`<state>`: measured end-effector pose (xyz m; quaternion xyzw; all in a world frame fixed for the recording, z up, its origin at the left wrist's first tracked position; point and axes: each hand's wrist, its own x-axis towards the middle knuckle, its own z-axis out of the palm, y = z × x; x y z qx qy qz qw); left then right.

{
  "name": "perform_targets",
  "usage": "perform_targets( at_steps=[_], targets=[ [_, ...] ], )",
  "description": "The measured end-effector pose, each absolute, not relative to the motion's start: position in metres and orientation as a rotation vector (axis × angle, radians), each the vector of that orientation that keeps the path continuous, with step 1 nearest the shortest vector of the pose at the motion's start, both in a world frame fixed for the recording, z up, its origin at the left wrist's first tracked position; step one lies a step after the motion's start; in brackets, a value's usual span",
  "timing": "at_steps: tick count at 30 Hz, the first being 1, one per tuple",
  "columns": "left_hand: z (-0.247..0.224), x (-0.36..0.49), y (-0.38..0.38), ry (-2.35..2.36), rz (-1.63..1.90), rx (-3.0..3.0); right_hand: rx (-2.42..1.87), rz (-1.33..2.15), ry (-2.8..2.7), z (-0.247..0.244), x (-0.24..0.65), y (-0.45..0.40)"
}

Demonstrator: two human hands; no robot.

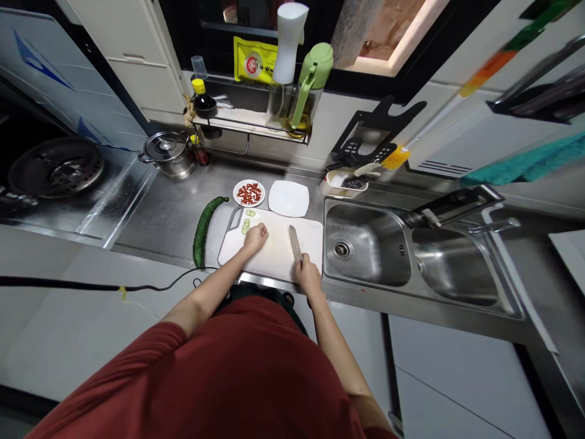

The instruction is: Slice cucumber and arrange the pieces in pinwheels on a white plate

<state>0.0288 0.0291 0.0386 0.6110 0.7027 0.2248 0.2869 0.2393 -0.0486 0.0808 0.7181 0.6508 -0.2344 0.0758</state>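
Note:
My right hand (pixel 309 274) is wrapped round the handle of a kitchen knife (pixel 294 241), whose blade points away from me over the right part of a white cutting board (pixel 278 259). Over the board's left half, my left hand (pixel 256 238) is closed with its fingers curled together; a tiny pale-green edge shows beside the fingertips, but what they hold is hidden. Several thin cucumber slices (pixel 245 226) lie on the board just beyond and left of that hand. A long dark-green cucumber (pixel 205 230) rests on the steel counter, left of the board.
Behind the board are a plate of chopped red pieces (pixel 249 194) and a white square plate (pixel 289 199). A double sink (pixel 365 244) lies to the right. A lidded pot (pixel 168 152) stands back left, below a bottle shelf (pixel 251 119); a wok (pixel 57 166) sits farther left.

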Motion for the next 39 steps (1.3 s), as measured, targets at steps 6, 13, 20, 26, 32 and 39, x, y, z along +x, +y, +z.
perform_targets(
  at_steps=[6, 13, 20, 26, 32, 39],
  targets=[
    [0.044, 0.031, 0.015, 1.864, 0.681, 1.578, 2.145, -0.699, 1.945, 0.078, 0.24, -0.049],
    [0.048, 0.023, -0.006, 1.878, 0.697, 1.491, 2.139, -0.671, 1.948, 0.077, 0.239, -0.048],
    [0.041, -0.008, -0.014, 2.023, 0.771, 1.396, 2.143, -0.648, 1.942, 0.077, 0.237, -0.049],
    [0.043, -0.027, -0.009, 2.146, 0.752, 1.357, 2.137, -0.671, 1.907, 0.081, 0.236, -0.049],
    [0.043, -0.034, -0.008, 2.23, 0.669, 1.373, 2.134, -0.66, 1.923, 0.08, 0.236, -0.048],
    [0.045, -0.032, -0.009, 2.289, 0.558, 1.438, 2.123, -0.643, 1.946, 0.08, 0.236, -0.049]
  ],
)
